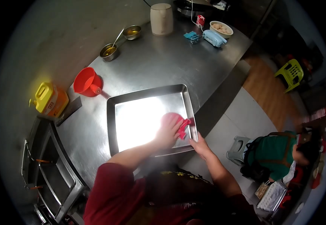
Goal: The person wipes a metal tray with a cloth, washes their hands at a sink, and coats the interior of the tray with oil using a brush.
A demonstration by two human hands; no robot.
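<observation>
A large rectangular metal baking tray [146, 93] lies at the front of the steel table, its floor bright with glare. Inside it, toward the right side, my left hand [167, 134] presses a red cloth [184, 128] against the bottom, fingers over the fabric. The cloth is bunched and partly hidden under that hand. At the tray's near right corner, my right hand [201, 146] grips the rim, thumb on the edge. The fingers beneath the rim are hidden.
On the steel table [151, 63] stand a red jug [87, 82], yellow oil container [52, 100], two metal bowls [132, 32], beige canister [162, 19], blue hand mixer [214, 38] and bowl of eggs [221, 28]. A person in green [270, 153] sits at right.
</observation>
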